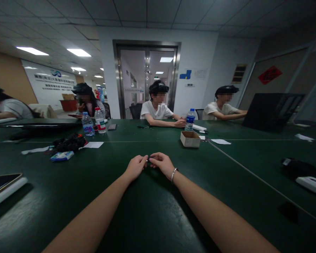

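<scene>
Both of my arms reach forward over the dark green table. My left hand is closed in a pinch, its thumb and fingertips at a small dark object with a light glint. From the other side, my right hand pinches the same small object, with a silver bracelet round the wrist. Fingers cover most of the object, and its kind is too small to make out. The two hands nearly meet at the fingertips, just above or on the tabletop; I cannot tell which.
Beyond my hands stand an open cardboard box and a water bottle. At left are two bottles, black cables, a blue-white packet and a phone. Several people sit across the table; a black monitor stands right.
</scene>
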Available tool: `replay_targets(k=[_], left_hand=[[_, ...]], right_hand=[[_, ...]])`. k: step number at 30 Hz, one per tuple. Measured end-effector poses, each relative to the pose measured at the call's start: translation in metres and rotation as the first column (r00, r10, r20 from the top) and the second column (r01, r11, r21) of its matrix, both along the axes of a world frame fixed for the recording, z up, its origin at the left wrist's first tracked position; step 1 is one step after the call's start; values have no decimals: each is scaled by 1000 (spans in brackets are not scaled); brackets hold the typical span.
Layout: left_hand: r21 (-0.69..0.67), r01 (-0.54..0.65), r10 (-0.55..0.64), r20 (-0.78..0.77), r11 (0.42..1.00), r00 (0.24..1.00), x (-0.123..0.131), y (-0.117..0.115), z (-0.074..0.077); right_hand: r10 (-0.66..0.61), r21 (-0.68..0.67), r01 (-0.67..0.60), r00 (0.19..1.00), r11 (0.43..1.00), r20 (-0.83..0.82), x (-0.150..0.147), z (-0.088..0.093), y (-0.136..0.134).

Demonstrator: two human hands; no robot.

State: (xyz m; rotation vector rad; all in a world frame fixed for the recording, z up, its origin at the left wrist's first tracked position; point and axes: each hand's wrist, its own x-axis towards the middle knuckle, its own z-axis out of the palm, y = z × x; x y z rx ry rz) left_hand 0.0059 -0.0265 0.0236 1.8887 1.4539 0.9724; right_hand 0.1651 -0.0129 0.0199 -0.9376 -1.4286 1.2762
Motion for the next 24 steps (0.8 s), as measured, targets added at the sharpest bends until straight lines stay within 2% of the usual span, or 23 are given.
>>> replay_targets(k=[6, 12, 16, 24], left_hand=[[-22, 3, -3, -37, 1000, 999, -1, 3, -5], [-65, 31, -32, -14, 997, 999, -2, 1, -2], [-89, 41, -40, 15, 995, 999, -3, 6, -6], [-21, 51, -50, 25, 999, 998, -2, 9, -12]], right_hand=[[10, 2, -10, 1000, 1000, -6, 0, 0, 0], [29, 6, -29, 1000, 1000, 4, 2, -2, 1], [46, 11, -46, 999, 999, 0, 2, -3, 3], [31, 28, -31, 999, 999, -12, 2, -8, 6]])
